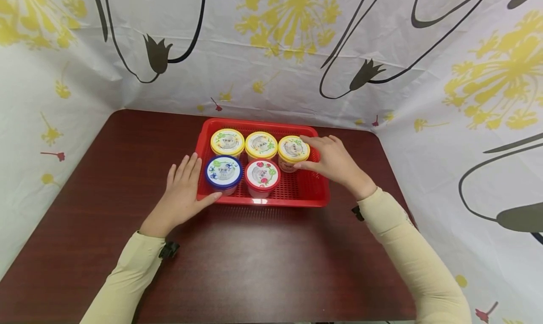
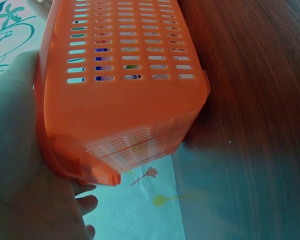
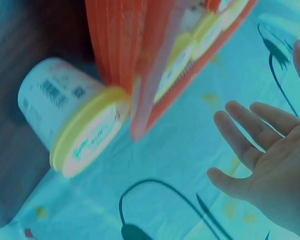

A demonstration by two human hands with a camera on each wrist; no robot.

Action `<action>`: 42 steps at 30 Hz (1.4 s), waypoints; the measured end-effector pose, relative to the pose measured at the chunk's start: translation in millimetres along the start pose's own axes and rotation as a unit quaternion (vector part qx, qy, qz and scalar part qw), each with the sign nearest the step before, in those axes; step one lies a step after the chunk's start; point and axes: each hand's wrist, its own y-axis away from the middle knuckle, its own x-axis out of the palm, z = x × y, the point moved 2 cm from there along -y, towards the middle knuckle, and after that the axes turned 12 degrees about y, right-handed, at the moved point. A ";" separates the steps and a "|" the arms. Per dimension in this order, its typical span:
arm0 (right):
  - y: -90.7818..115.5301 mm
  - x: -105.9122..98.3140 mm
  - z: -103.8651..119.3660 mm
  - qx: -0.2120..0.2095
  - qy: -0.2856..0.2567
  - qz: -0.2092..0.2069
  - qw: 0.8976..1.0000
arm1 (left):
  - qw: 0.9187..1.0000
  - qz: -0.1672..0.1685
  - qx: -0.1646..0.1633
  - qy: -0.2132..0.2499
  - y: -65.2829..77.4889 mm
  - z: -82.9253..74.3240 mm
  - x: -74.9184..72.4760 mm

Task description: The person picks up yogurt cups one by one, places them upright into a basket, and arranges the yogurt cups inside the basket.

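A red plastic basket (image 1: 297,202) holds several tubs. Three have yellow lids in the back row; in front sit a blue-lidded tub (image 1: 223,172) and a red-lidded tub (image 1: 262,175). My right hand (image 1: 335,161) reaches over the basket's right end, thumb and fingers on opposite sides of the rightmost yellow-lidded tub (image 1: 292,150). The right wrist view differs: there my right hand (image 3: 275,165) has spread fingers, apart from a yellow-lidded tub (image 3: 65,115) outside the basket. With straight fingers, my left hand (image 1: 180,194) lies along the basket's left end, its thumb at the front rim.
The basket sits toward the back of a dark brown table (image 1: 254,267). Behind and beside the table hangs white cloth (image 1: 271,79) with yellow flowers and dark stems. Dark clips (image 1: 169,250) show at both wrists.
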 end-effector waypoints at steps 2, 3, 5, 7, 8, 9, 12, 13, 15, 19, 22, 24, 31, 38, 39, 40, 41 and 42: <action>1.2 -5.2 -6.2 0.003 -0.005 -0.008 1.000 | 1.000 0.001 -0.001 0.001 0.0 0.0 -0.2; 1.6 -7.4 -9.7 0.004 -0.005 -0.013 1.000 | 1.000 0.002 -0.002 0.001 -0.1 -0.1 -0.2; 2.3 -11.6 -16.4 0.006 -0.014 -0.023 1.000 | 1.000 0.003 -0.002 0.001 0.1 -0.4 -0.6; 3.5 -15.5 -23.1 0.010 -0.022 -0.030 0.999 | 1.000 0.003 -0.002 0.000 0.3 -0.9 -0.9; 4.0 -17.0 -26.7 0.013 -0.026 -0.033 0.999 | 1.000 0.003 -0.002 0.000 0.3 -1.1 -0.9; 4.5 -18.3 -30.2 0.016 -0.030 -0.036 0.999 | 1.000 0.004 -0.002 0.000 0.4 -1.1 -1.0; 6.9 -20.9 -40.5 0.034 -0.041 -0.040 0.998 | 1.000 0.005 -0.002 0.001 0.6 -1.0 -0.9; 7.6 -20.7 -44.0 0.040 -0.041 -0.041 0.997 | 1.000 0.006 -0.002 0.001 0.7 -0.7 -0.7; 8.9 -19.4 -50.5 0.053 -0.040 -0.048 0.997 | 1.000 0.007 -0.002 0.002 0.7 -0.4 -0.5; 11.1 -11.4 -62.5 0.074 -0.034 -0.072 0.994 | 1.000 0.006 -0.002 0.000 0.6 0.0 -0.2; 12.3 -3.4 -70.4 0.088 -0.038 -0.106 0.990 | 1.000 0.006 -0.002 -0.001 0.3 0.5 0.2; 13.4 2.5 -75.0 0.097 -0.044 -0.134 0.985 | 1.000 0.006 -0.002 -0.001 0.1 0.5 0.3; 18.8 27.6 -91.0 0.121 -0.070 -0.213 0.967 | 1.000 0.005 -0.001 -0.001 0.2 0.5 0.2; 24.5 60.7 -102.9 0.143 -0.080 -0.210 0.964 | 1.000 0.004 -0.001 -0.003 0.2 -0.5 -0.5; 25.2 65.8 -104.0 0.143 -0.080 -0.207 0.964 | 1.000 0.005 -0.001 -0.002 0.2 -0.6 -0.6; 26.1 70.7 -104.6 0.144 -0.079 -0.202 0.965 | 1.000 0.005 -0.002 -0.002 0.2 -0.8 -0.6; 27.0 75.2 -105.1 0.145 -0.078 -0.197 0.966 | 1.000 0.005 -0.002 -0.002 0.1 -0.8 -0.6; 27.7 79.7 -105.8 0.146 -0.075 -0.192 0.968 | 1.000 0.005 -0.003 -0.001 0.1 -0.7 -0.5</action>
